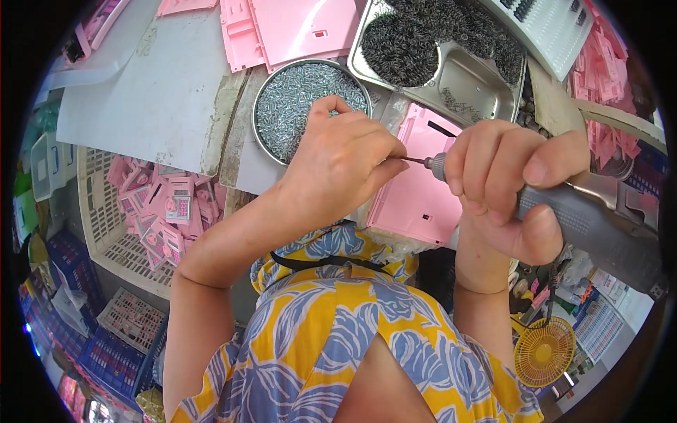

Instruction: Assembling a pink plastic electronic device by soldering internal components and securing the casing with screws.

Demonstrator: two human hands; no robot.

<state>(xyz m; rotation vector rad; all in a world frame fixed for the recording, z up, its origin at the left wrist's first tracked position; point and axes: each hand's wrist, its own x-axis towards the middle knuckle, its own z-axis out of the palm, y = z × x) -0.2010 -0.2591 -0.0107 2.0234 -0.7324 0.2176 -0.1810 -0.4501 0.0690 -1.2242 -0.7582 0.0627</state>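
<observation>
My right hand [493, 166] grips a grey electric screwdriver [599, 222], held sideways with its bit [415, 161] pointing left. At the bit's tip, the thumb and fingers of my left hand [345, 155] are pinched together; anything between them is too small or hidden to make out. Below both hands lies a flat pink plastic panel [412, 204] with a dark slot near its far end. A round metal bowl [254, 116] full of small silvery screws [285, 102] sits partly under my left hand. Beyond the panel, a steel tray [483, 77] holds dark coil springs [402, 53].
To the left, a white plastic basket [106, 243] holds pink keypad pieces [176, 208]. Larger pink panels [303, 32] lie behind the bowl. A white perforated rack [546, 28] and piled pink parts [599, 70] stand at the far right. A yellow round grille [543, 351] is lower right.
</observation>
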